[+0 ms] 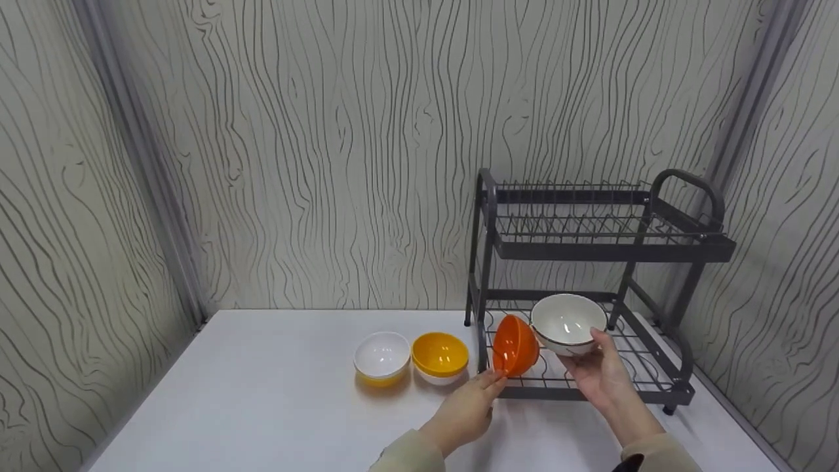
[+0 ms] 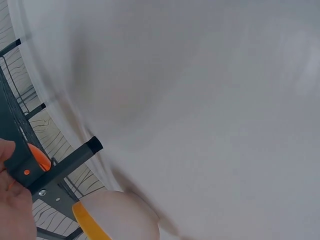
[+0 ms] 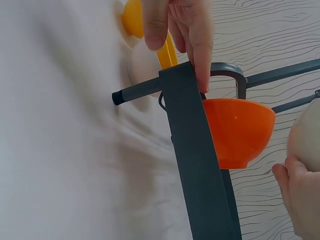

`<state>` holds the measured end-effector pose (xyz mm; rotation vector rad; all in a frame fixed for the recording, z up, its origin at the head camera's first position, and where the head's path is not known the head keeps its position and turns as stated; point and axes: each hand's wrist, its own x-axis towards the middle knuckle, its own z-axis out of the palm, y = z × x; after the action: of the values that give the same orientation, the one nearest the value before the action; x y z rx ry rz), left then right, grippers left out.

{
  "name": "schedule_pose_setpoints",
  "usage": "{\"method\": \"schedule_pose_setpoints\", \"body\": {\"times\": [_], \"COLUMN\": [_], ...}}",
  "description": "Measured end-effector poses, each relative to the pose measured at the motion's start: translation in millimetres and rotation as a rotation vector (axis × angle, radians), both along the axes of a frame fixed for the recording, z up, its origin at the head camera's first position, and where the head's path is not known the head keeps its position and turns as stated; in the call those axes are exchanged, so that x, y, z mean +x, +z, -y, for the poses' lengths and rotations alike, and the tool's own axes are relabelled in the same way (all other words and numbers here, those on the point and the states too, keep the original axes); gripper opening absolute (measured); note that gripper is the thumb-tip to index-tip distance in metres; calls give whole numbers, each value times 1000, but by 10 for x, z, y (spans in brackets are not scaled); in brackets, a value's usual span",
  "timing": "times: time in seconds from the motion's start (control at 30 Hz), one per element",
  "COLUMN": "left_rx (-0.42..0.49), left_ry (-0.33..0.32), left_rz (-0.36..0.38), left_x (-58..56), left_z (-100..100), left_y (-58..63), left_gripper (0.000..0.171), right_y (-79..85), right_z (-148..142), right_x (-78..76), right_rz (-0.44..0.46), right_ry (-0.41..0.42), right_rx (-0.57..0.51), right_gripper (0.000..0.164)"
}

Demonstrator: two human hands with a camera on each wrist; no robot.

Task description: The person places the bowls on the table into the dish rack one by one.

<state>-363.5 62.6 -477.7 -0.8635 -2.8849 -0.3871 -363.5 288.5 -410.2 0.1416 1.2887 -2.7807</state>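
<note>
An orange bowl (image 1: 515, 346) stands tilted on its side at the left end of the lower shelf of a dark dish rack (image 1: 488, 262). The left hand (image 1: 462, 406) reaches over the shelf's front edge, its fingertips at the bowl's lower rim. In the right wrist view those fingers (image 3: 200, 50) extend straight down to the orange bowl, with the thumb apart from them. A white bowl with a dark rim (image 1: 569, 321) is in the right hand (image 1: 603, 373), thumb on the rim and fingers underneath. It is held above the lower shelf, just right of the orange bowl.
Left of the rack, two small stacks sit on the white table (image 1: 262, 393): a white bowl (image 1: 383, 354) over a yellow one, and a yellow bowl (image 1: 440, 353) over a white one. The rack's upper shelf (image 1: 616, 250) overhangs the lower shelf. Patterned walls (image 1: 328, 164) enclose the table.
</note>
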Motion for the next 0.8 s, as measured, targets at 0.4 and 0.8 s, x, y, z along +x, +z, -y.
{"method": "schedule_pose_setpoints", "body": {"times": [0.4, 0.8], "left_rx": [-13, -2], "left_ry": [2, -1], "left_rz": [39, 42], "left_x": [2, 17], "left_z": [-33, -40], "left_y": [-10, -17], "left_gripper": [63, 68], "right_y": [-169, -276], "right_z": [-167, -172], "right_x": [-110, -144], "right_rz": [7, 18], "right_ry": [-39, -113], "right_rx": [-16, 298], "right_gripper": [85, 79]}}
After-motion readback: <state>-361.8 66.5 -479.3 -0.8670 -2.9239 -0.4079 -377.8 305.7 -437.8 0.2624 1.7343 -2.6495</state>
